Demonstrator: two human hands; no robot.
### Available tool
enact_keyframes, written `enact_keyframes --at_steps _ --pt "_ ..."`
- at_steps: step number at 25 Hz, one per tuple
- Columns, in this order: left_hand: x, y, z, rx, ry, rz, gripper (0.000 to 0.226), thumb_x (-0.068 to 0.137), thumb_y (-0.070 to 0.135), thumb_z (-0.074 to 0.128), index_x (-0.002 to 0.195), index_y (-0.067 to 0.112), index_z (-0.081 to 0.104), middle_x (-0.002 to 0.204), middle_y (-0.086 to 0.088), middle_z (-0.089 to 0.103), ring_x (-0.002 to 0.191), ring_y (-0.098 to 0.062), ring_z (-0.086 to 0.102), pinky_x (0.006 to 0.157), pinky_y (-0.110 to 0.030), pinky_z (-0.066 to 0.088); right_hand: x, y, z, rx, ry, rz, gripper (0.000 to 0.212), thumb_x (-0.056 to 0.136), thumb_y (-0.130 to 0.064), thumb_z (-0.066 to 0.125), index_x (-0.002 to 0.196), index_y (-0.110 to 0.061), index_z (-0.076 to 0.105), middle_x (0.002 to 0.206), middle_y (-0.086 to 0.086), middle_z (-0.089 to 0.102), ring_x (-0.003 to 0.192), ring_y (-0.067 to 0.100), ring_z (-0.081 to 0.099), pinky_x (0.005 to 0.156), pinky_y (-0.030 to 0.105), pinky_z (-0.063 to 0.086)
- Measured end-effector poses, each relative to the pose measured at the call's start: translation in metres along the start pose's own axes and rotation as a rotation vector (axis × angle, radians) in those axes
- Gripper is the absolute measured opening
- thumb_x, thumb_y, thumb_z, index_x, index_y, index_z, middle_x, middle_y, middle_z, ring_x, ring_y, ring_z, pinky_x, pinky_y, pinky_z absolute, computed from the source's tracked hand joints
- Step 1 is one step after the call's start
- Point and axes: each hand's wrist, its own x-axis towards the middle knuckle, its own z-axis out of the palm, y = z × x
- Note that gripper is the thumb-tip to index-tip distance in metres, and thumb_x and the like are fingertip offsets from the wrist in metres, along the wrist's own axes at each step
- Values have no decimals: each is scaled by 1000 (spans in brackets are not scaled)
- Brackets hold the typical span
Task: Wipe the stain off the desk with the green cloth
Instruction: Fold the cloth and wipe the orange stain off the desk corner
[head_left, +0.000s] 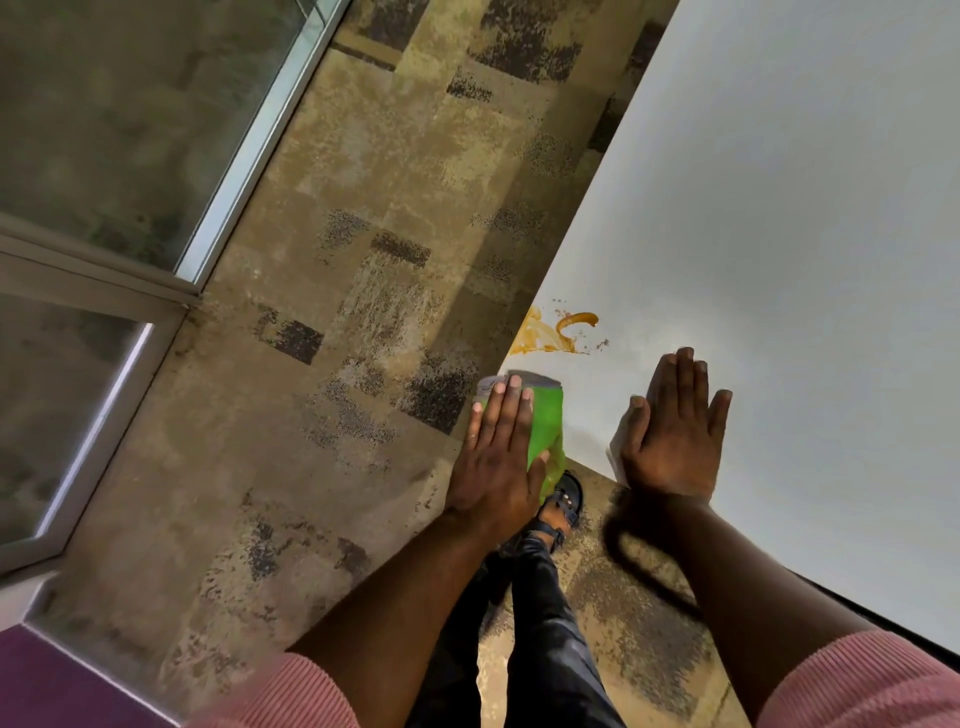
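**Two hands flat at the desk corner, stain just ahead**

Both hands rest palm-down near the corner of the white desk (779, 208), fingers stretched out rather than curled. The left hand (501, 457) lies on top of the green cloth (545, 421), pressing it flat against the desk's edge; the fingers are spread open over the fabric and not closed around it, with the thumb angled out to the right across the green. The cloth has a grey band along its far end, which shows just beyond the fingertips, and part of the cloth hangs over the near edge of the desk by the corner.

The right hand (675, 436) is set flat on the bare desk surface, open, holding nothing, a little to the right of the cloth and apart from it. Its heel sits at the near edge of the desk.

The stain (556, 332) is an orange-brown splash on the desk, right against the left edge, just beyond the cloth and not touching it (a curl of darker liquid and a few small specks trail off toward the right). It lies ahead of both hands, closer to the left one.

Pink ribbed sleeves (857, 680) cover the upper forearms at the bottom of the view. Below the desk corner a leg in dark trousers and a foot in a black sandal (563, 501) stand on the mottled brown carpet (363, 312). A glass panel with a metal frame (130, 130) fills the upper left.
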Motion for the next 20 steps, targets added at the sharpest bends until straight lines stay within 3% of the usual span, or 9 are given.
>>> enact_keyframes --at_steps 12,20 --pt "84 12 -26 -85 38 -87 79 103 45 29 163 4 -1 173 -15 -7 160 -28 -8 130 -47 5 1 -2 -3 9 -26 16 67 104 -40 21 165 -13 12 174 6 7 161 21 0 129 53 3" --pt "157 42 -36 68 69 44 81 103 48 31 162 1 3 172 -19 -1 160 -31 -4 129 -50 5 3 0 -1 5 -45 14 68 104 -39 25 165 -14 11 174 7 6 161 21 -1 129 54 2"
